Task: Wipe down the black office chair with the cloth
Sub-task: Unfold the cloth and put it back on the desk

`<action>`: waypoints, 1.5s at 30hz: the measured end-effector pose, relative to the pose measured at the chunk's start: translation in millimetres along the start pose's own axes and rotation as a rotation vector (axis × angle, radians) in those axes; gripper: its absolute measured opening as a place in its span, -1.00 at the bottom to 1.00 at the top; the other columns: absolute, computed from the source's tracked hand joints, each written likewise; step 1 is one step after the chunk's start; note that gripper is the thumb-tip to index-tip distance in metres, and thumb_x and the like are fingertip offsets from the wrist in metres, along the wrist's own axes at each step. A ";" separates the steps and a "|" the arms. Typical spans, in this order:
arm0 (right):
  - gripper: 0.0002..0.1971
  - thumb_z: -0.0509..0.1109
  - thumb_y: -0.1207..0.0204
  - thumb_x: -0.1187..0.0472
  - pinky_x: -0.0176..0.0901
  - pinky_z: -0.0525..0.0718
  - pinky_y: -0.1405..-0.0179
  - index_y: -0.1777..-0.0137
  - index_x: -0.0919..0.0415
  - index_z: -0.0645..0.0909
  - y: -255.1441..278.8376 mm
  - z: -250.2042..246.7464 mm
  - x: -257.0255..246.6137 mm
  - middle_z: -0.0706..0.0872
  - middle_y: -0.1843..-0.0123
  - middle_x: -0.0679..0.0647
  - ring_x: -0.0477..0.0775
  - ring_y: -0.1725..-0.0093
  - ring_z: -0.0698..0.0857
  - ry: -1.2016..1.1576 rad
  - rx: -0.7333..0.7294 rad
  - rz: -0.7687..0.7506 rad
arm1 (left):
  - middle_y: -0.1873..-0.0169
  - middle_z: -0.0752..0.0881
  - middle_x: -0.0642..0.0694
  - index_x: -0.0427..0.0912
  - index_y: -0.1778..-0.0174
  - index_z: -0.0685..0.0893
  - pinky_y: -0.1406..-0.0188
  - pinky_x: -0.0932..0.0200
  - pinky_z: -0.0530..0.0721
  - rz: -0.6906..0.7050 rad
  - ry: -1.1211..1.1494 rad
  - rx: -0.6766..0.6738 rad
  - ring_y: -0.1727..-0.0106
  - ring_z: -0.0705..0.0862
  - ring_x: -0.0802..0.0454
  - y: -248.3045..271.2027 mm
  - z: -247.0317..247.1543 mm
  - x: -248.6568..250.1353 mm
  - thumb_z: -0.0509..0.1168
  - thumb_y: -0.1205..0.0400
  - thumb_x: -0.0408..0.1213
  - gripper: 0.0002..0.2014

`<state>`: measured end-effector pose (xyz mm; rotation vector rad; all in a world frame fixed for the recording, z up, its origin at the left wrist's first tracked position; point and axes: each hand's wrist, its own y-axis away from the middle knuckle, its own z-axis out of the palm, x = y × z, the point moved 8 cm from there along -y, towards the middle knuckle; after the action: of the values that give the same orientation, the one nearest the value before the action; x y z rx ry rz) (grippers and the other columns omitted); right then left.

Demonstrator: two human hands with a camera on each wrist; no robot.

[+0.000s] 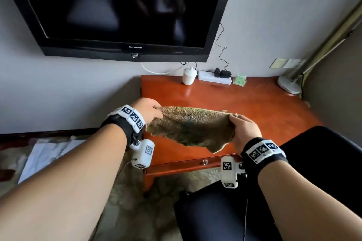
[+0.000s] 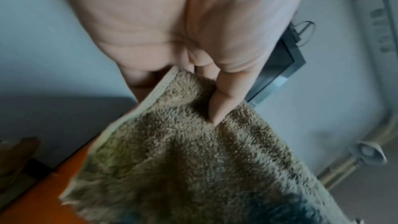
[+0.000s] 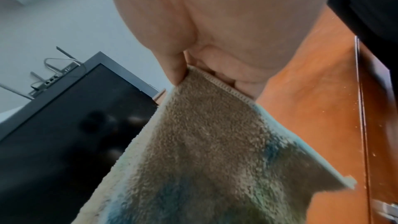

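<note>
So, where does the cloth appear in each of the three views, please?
Head: the cloth hangs at centre, stretched between the left hand and right hand, above the wooden desk.
Left wrist: it fills the lower centre and right, pinched at its top edge.
Right wrist: it fills the lower centre, pinched at its top corner.
Shared landmark: the black television.

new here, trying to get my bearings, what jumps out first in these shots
The brownish cloth stands out first, stretched in mid-air above the orange-brown desk, with the left hand and right hand each pinching an end. Above it a large dark TV fills the wall. The black office chair sits at lower right, not yet touched by the cloth.
</note>
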<state>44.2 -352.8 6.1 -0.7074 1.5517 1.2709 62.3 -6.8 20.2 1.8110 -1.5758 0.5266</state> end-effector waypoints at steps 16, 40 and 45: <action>-0.86 0.35 -0.64 0.36 -0.06 0.59 0.12 0.12 0.24 0.70 -94.7 28.4 -56.3 0.67 0.16 0.18 0.11 0.15 0.63 0.059 -0.013 -0.175 | 0.12 0.73 -0.02 0.02 0.11 0.68 0.18 0.13 0.55 0.109 0.170 0.166 0.18 0.64 0.01 -73.3 -33.6 25.4 0.56 -0.60 -0.33 -0.80; -0.85 0.35 -0.71 0.15 0.06 0.84 0.37 0.02 0.06 0.74 -166.8 30.6 147.2 0.83 0.14 0.17 0.27 0.27 0.85 0.850 -0.076 0.217 | 0.04 0.78 0.02 0.10 0.04 0.64 0.26 -0.24 0.84 -0.143 -0.106 -0.291 0.14 0.83 -0.29 -167.1 106.7 -139.2 0.52 -0.64 -0.05 -0.84; -0.85 0.37 -0.69 0.12 0.23 0.87 0.08 0.04 0.10 0.75 -180.8 29.5 145.1 0.82 0.12 0.14 0.23 0.12 0.83 0.857 0.017 0.174 | 0.06 0.76 0.15 0.12 0.05 0.67 0.41 0.11 0.64 -0.125 -0.128 -0.190 0.25 0.76 0.02 -192.0 106.3 -135.1 0.52 -0.62 -0.04 -0.86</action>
<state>160.2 -356.6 -196.8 -1.2244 2.3421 1.1250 210.5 21.5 -188.6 1.8122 -1.5273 0.1990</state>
